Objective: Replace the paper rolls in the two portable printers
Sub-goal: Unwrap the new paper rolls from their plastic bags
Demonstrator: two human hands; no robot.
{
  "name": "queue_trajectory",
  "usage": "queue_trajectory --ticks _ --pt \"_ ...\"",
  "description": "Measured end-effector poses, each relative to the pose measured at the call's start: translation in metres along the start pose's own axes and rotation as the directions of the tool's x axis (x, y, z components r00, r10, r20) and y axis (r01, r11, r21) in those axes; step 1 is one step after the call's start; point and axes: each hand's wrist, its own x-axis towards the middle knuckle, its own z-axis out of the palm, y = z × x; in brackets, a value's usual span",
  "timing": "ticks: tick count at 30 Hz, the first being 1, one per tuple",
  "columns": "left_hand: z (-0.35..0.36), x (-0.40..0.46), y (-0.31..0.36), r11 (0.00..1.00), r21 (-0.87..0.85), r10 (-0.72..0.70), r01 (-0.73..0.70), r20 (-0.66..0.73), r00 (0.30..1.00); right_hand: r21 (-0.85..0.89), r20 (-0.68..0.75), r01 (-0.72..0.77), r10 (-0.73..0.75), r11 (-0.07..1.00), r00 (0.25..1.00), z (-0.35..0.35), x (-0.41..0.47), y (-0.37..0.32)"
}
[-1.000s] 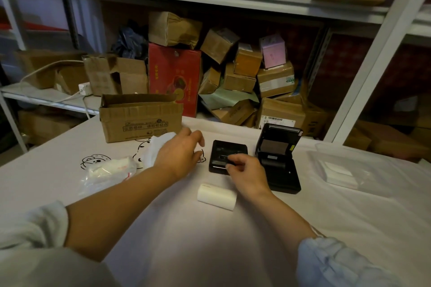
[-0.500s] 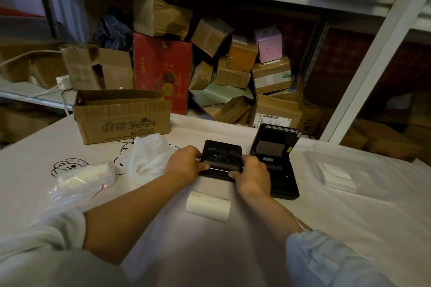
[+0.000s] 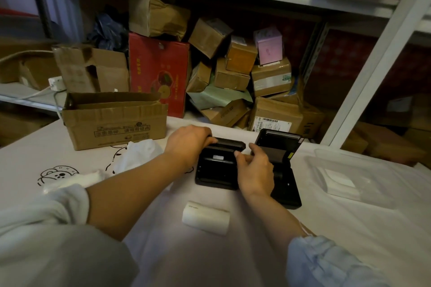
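Observation:
Two black portable printers sit side by side on the white table. The left printer (image 3: 215,171) has its lid (image 3: 229,144) lifted at the far edge, and a small white piece shows inside its bay. My left hand (image 3: 187,144) grips the lid's left end. My right hand (image 3: 255,171) rests on the printer's right side, its fingertips pinching the lid's right corner. The right printer (image 3: 285,190) stands with its lid (image 3: 278,144) fully up. A white paper roll (image 3: 205,216) lies on the table just in front of the left printer.
An open cardboard box (image 3: 114,123) stands at the back left, with crumpled white plastic bags (image 3: 137,154) beside it. A clear lidded container (image 3: 349,175) holding white paper sits to the right. Shelving packed with cartons rises behind the table.
Both hands moved onto the left printer and its lid has swung up from shut. The view has drawn closer to the printers.

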Motion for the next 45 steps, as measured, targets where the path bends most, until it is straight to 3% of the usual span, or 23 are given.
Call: queue_trajectory --ticks 3,8,13,17,21,25,31,36,41,45 --pt "0.001 0.018 -0.003 0.998 -0.050 -0.038 0.038 -0.012 0.999 -0.014 0.044 -0.010 0.010 1.000 0.999 0.010 -0.001 0.007" --pt "0.016 0.035 -0.005 0.909 -0.350 -0.234 0.225 0.016 0.972 -0.072 0.092 0.050 -0.044 0.996 0.995 0.017 0.000 0.016" --pt "0.026 0.033 0.002 0.872 -0.437 -0.209 0.219 0.071 0.975 -0.164 0.100 0.136 -0.120 0.977 0.988 0.019 -0.003 0.009" --pt "0.013 0.023 -0.002 0.915 -0.326 -0.217 0.237 0.097 0.971 -0.227 0.098 0.145 -0.126 0.963 0.987 0.013 -0.005 -0.005" --pt "-0.022 0.008 -0.014 0.947 -0.273 -0.142 0.167 0.110 0.984 -0.213 0.105 0.176 -0.157 0.961 0.982 0.012 -0.017 -0.026" --pt "-0.068 -0.014 -0.034 0.971 -0.193 -0.104 0.141 0.187 0.977 -0.134 0.207 0.238 -0.208 0.962 0.956 0.019 -0.040 -0.052" --pt "-0.108 -0.068 -0.085 0.966 -0.058 -0.215 0.253 0.365 0.906 -0.088 0.376 0.338 -0.283 0.937 0.882 0.038 -0.082 -0.089" --pt "-0.104 -0.089 -0.106 0.957 -0.059 -0.233 0.283 0.423 0.876 -0.103 0.447 0.377 -0.296 0.921 0.844 0.048 -0.097 -0.101" --pt "-0.084 -0.093 -0.096 0.964 -0.114 -0.189 0.241 0.348 0.918 -0.175 0.537 0.376 -0.232 0.910 0.811 0.046 -0.096 -0.103" --pt "-0.055 -0.086 -0.087 0.981 -0.013 -0.158 0.192 0.518 0.841 -0.147 0.647 0.383 -0.205 0.912 0.735 0.039 -0.093 -0.097"
